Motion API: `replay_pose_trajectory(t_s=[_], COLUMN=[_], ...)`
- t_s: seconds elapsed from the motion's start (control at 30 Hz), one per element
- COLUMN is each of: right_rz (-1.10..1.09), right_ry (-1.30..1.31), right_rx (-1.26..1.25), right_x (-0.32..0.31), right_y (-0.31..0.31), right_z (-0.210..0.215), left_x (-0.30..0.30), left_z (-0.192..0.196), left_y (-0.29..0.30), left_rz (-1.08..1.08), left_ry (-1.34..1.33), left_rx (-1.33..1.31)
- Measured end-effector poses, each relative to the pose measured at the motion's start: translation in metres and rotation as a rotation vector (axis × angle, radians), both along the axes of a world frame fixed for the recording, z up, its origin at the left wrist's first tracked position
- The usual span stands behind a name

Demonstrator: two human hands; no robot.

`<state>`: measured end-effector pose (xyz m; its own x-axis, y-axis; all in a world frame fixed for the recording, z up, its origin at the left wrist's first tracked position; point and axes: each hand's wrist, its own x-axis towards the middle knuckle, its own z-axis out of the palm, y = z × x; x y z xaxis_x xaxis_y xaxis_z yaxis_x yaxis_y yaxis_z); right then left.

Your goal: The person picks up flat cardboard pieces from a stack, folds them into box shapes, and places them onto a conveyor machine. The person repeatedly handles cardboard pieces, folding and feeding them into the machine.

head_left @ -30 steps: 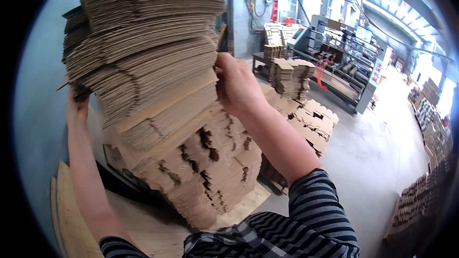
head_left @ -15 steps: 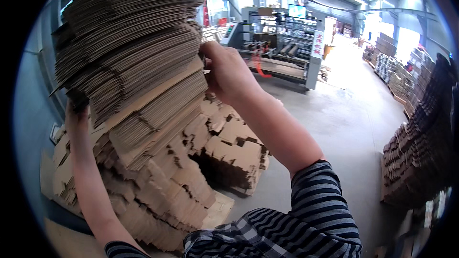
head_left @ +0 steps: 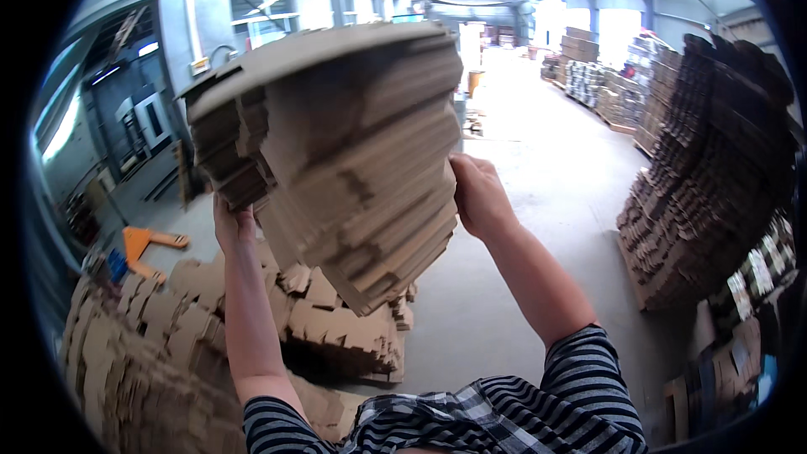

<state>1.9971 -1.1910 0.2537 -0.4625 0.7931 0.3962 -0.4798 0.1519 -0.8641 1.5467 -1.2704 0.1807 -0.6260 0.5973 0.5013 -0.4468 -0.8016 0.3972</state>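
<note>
Between my two hands I hold up a thick stack of flat brown cardboard sheets (head_left: 353, 151), smeared by motion. My left hand (head_left: 233, 223) grips its lower left side, with the fingers partly hidden beneath the stack. On the right edge, my right hand (head_left: 482, 193) is closed, its fingertips hidden behind the sheets. Under the held stack, piles of die-cut cardboard sheets (head_left: 345, 332) stand on the floor, some leaning in uneven rows.
An orange pallet jack (head_left: 147, 248) stands at the left by a doorway. Tall stacks of brown cardboard (head_left: 672, 202) rise on the right. Farther back along that side are loaded pallets (head_left: 593, 88). Grey concrete floor (head_left: 538, 235) runs between.
The held stack has come lower and to the right in view, its top now showing. Both hands still grip it. The view has turned left, bringing in the doorway and pallet jack.
</note>
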Motion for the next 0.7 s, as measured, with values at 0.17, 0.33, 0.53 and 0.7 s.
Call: replay_pose_trajectory(t_s=[0.17,0.33,0.53,0.7], right_rz=[-0.172,-0.415,-0.505,-0.654], right_ry=[0.001,0.162,0.198,0.288], right_rx=[-0.095,-0.180,-0.219,-0.358], right_x=[0.028,0.049,0.125,0.179], right_y=[0.045,0.071,0.138,0.217], right_z=[-0.044,-0.086,-0.174,-0.216], left_x=[0.027,0.092,0.166,0.235], left_z=[-0.045,-0.080,-0.146,-0.170], left_y=[0.119,0.205,0.303,0.403], left_rz=[-0.082,-0.203,-0.524,-0.584], left_ry=[-0.240,-0.296,-0.390,-0.477], left_rx=[-0.087,-0.083,-0.037,-0.076])
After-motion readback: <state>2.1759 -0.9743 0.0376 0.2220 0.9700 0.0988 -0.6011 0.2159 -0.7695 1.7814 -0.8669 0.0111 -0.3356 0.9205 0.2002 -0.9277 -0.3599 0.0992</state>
